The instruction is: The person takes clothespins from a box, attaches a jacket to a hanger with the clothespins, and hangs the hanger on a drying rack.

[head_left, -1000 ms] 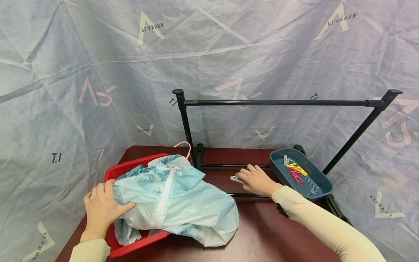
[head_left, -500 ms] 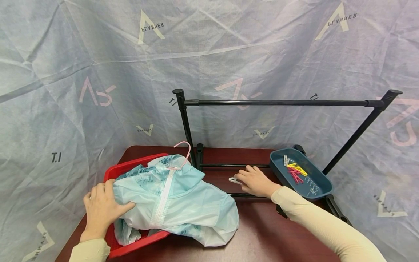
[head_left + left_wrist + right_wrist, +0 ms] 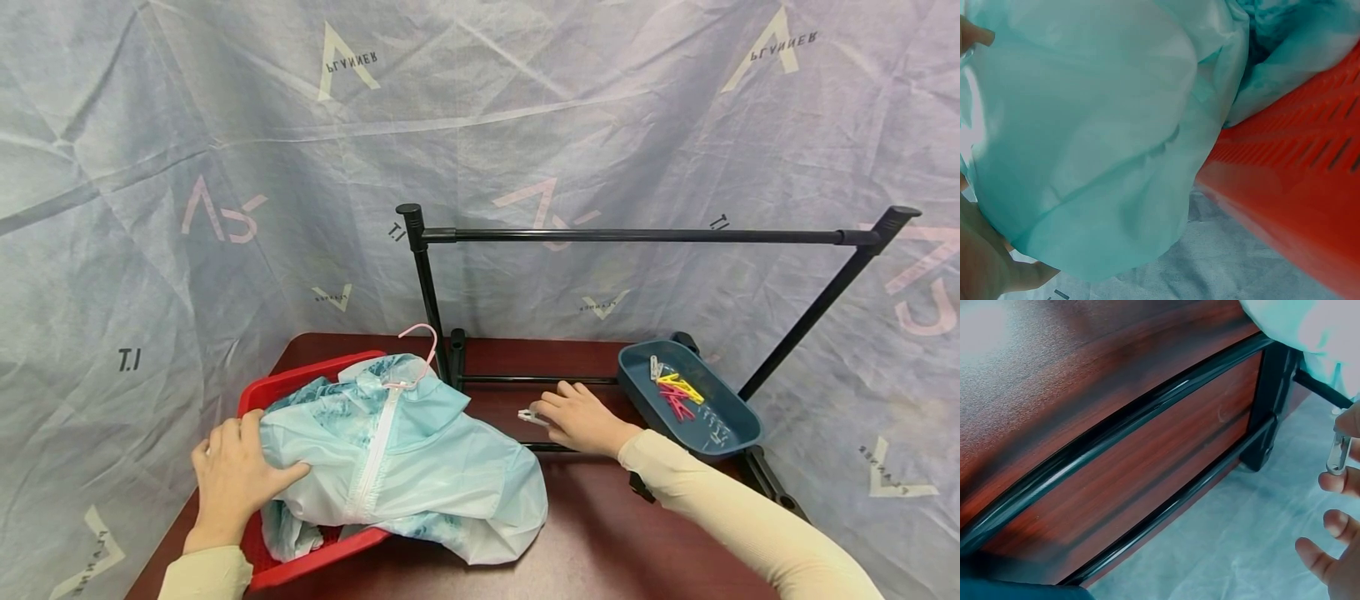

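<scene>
While the right hand (image 3: 588, 421) pinches a partly hidden clothespin (image 3: 530, 416), the spread left hand (image 3: 231, 483) touches the jacket (image 3: 450, 479) covering much of the red basket (image 3: 322, 562), lower left.

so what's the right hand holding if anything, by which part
A pale clothespin: the right hand pinches it by the end nearer the palm, and the other end juts out toward the light-blue jacket.

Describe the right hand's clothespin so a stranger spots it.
Find the black tubular rack, then the blue rounded plastic tray at its right. Left of that, the right hand pinches a slim whitish clothespin, the only one visible outside the tray.
</scene>
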Available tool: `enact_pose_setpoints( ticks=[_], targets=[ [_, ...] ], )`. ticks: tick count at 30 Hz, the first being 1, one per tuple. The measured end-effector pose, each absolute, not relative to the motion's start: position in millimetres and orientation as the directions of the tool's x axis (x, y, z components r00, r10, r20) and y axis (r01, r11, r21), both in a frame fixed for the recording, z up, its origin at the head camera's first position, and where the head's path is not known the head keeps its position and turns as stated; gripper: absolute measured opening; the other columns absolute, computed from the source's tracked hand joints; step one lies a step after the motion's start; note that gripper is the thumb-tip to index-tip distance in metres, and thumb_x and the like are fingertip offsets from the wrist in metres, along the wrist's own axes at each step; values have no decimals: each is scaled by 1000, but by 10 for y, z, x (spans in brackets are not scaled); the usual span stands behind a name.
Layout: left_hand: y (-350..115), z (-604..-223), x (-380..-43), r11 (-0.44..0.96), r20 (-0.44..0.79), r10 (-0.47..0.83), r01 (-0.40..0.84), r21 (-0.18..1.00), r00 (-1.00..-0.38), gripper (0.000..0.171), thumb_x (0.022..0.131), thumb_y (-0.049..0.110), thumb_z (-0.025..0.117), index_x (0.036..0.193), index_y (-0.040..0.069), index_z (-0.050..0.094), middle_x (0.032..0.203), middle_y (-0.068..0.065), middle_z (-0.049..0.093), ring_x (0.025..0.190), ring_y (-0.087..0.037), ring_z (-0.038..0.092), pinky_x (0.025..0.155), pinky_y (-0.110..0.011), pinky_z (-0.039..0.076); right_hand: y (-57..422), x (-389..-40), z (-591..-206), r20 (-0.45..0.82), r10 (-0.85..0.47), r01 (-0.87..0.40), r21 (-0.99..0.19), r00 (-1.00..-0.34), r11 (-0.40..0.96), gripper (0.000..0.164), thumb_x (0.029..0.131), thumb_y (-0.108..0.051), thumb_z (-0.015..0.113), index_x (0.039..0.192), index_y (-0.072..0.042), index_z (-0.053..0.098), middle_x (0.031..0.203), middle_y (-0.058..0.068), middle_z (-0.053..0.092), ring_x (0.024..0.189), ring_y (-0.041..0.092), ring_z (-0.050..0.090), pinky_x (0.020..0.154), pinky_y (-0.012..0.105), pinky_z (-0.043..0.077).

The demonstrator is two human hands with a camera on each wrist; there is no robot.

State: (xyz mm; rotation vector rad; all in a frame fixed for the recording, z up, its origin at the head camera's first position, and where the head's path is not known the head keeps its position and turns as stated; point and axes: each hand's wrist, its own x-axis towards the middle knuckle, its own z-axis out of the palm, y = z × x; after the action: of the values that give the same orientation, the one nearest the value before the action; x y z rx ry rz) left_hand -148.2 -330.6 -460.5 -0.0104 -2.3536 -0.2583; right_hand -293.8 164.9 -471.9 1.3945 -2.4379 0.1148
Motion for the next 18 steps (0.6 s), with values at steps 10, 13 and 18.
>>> enact_pose_setpoints(
  ticks=[10, 13, 18],
  targets=[
    [-3300, -4588, -1487, 978, 670, -82, 69, 196, -737, 96, 44, 49, 84, 116, -7, 51, 89, -29, 51, 84, -48, 49, 74, -67, 35, 1605, -2901, -4680, 337, -829, -864, 81, -446, 497, 31, 86, -15, 68, 118, -18, 65, 93, -7, 57, 79, 15, 39, 70, 33, 34],
    [-3310, -4606, -1492, 980, 689, -69, 79, 182, -722, 96, 44, 50, 82, 115, -7, 52, 88, -29, 51, 82, -48, 50, 72, -66, 36, 1590, -2888, -4677, 334, -831, -866, 78, -444, 494, 33, 86, -14, 69, 119, -18, 65, 93, -7, 57, 79, 15, 37, 70, 33, 33],
    [-3314, -4607, -1495, 980, 688, -68, 81, 183, -723, 96, 43, 50, 83, 115, -6, 52, 88, -29, 51, 82, -48, 50, 72, -66, 36, 1568, -2874, -4671, 311, -835, -867, 65, -453, 494, 32, 88, -15, 67, 120, -18, 65, 93, -8, 56, 80, 15, 37, 70, 32, 32]
  ],
)
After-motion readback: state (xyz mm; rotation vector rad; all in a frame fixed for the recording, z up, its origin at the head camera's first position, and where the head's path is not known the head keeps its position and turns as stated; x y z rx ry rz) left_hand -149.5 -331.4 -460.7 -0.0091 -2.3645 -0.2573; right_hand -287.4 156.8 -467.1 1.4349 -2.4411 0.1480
